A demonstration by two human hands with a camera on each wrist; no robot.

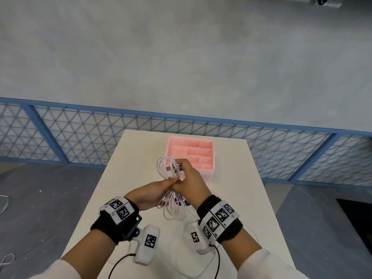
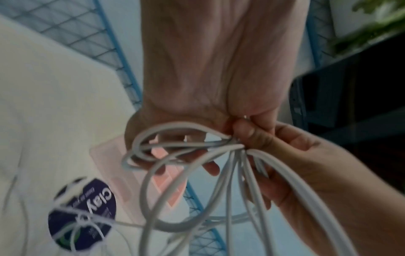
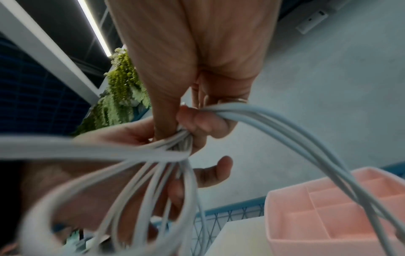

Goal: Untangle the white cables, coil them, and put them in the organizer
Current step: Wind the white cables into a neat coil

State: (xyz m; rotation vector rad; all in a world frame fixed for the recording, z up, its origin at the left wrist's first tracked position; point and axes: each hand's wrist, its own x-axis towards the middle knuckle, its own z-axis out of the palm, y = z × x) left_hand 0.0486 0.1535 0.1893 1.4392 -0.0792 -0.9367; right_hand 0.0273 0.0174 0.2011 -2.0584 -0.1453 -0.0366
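We're gripping the white cables (image 1: pixel 171 174) w/ both hands, left hand (image 1: pixel 155 193) & right hand (image 1: pixel 189 178) pinching mid-bundle, just in front of the pink organizer (image 1: pixel 209 172).

Bare desk (image 1: pixel 237 198) right of our hands, pink organizer (image 1: pixel 209 175) just beyond them — compartments open from above, white cables (image 1: pixel 173 206) dangling between — sticker (image 1: pixel 180 200) under the loops
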